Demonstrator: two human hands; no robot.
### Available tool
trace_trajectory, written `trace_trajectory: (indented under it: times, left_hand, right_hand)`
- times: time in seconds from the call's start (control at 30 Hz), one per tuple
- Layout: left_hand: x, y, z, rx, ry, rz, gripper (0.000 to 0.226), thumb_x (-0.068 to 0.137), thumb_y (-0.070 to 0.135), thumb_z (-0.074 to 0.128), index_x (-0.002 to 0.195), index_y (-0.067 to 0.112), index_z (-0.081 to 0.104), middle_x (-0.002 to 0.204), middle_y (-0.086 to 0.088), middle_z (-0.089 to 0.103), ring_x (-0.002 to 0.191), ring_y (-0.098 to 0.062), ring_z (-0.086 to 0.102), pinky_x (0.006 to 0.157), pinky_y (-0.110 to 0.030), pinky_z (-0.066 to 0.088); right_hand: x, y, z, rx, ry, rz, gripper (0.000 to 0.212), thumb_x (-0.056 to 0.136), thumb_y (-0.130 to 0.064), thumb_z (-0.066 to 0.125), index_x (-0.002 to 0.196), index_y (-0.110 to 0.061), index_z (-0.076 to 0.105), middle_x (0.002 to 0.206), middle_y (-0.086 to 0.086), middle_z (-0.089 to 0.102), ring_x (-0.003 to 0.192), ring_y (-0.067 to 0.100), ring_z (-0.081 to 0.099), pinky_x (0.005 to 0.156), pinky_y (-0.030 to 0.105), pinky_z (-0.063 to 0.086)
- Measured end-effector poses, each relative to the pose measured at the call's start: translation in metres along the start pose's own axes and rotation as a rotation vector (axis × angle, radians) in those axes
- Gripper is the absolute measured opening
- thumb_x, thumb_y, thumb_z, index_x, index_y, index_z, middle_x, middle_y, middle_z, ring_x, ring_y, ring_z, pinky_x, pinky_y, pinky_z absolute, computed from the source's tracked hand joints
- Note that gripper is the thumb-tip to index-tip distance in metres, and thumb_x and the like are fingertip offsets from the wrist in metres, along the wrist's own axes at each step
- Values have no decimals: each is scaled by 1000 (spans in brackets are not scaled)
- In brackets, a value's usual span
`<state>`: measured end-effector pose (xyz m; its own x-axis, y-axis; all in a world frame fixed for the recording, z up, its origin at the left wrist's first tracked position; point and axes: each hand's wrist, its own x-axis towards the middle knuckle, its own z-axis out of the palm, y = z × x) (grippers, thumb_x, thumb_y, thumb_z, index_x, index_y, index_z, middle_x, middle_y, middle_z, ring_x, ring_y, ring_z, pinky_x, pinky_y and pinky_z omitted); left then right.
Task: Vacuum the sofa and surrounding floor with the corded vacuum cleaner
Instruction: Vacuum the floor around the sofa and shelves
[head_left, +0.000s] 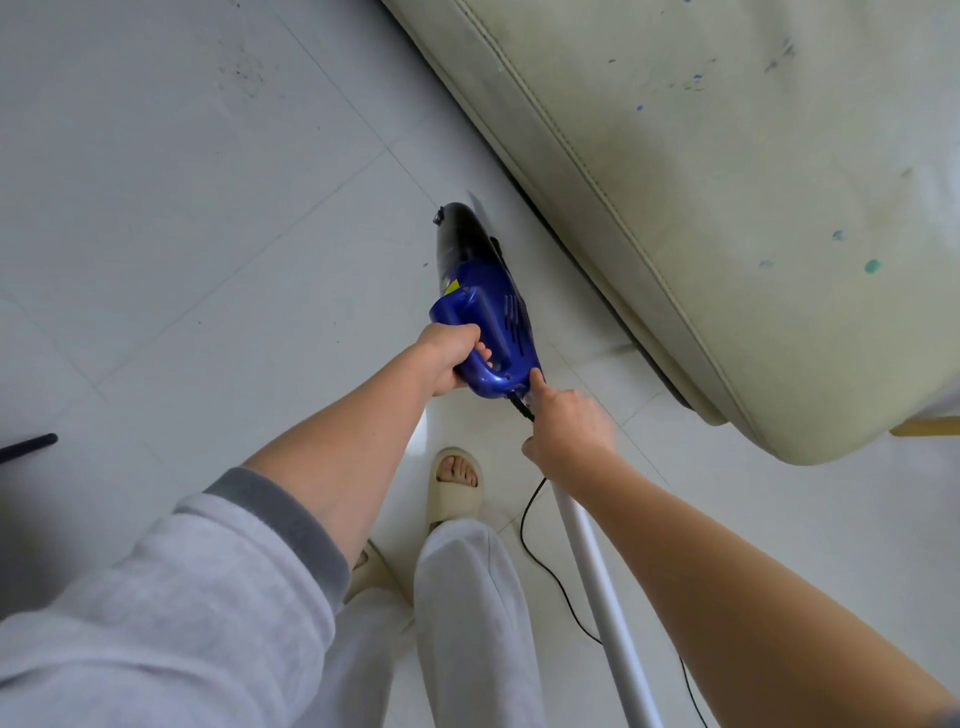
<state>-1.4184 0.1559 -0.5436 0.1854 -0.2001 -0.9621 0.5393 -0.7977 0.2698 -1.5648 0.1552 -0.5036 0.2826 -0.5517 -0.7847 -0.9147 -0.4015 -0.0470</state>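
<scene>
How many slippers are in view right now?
2: one slipper on the floor tile just below the vacuum, the other slipper mostly hidden between the left sleeve and trouser leg.

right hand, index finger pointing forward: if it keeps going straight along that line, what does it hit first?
The right hand has its index fingertip already at the rear end of the blue vacuum cleaner, just above where the cord exits. So the vacuum body comes first, essentially at once. Whether it touches yet is unclear from this one view.

I see a pale grey sleeve (156, 597) with a darker grey cuff (291, 525) on my left arm, bare right arm, light grey trousers (467, 613), and cream slides (454, 493).
</scene>
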Motion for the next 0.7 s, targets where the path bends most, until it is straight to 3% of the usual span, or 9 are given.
trace_trajectory:
  times: [0.2,0.43,0.7]
  left_hand:
    - [1,4,-25,71,80,27,13,94,4,47,84,7,54,70,-4,55,64,-14,56,71,-33,51]
    - [-2,24,-20,67,104,88,18,94,5,47,77,9,52,66,-3,54,60,-13,54,61,-28,51]
    - [-4,5,-11,24,34,8,16,95,5,45,80,9,51,69,-3,53,63,-13,53,80,-35,53]
  right_hand:
    - [1,-20,5,159,-87,-28,80,83,-7,57,149,-30,19,83,3,58,78,23,64,66,36,58]
    - [11,-19,-9,284,-73,-43,79,78,-15,64,146,-34,28,94,4,63,78,23,65,68,39,59]
    - [-2,-6,-6,177,-57,21,88,79,-13,65,152,-34,20,95,5,60,82,22,62,68,34,57]
